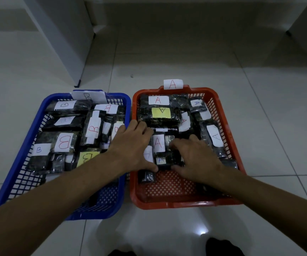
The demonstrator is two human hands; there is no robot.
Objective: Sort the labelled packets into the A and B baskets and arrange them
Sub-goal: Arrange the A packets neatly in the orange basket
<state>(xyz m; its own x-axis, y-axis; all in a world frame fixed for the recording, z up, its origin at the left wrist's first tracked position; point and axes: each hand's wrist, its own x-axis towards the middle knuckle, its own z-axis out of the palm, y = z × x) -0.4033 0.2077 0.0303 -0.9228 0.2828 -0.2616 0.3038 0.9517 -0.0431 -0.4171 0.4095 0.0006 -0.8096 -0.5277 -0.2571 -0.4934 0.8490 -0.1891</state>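
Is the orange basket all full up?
Not full. The orange plastic mesh basket holds dark packets with A labels across its far and middle parts, but a strip of bare mesh floor shows along its near edge.

Both hands (167, 154) on red basket's (176, 203) packets (158, 143)

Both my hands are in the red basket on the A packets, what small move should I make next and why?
Probably slide the small packets under your left hand and right hand back toward the row at the far end of the red basket. They lie bunched in the middle, with bare basket floor in front of them, so closing up would tidy the arrangement.
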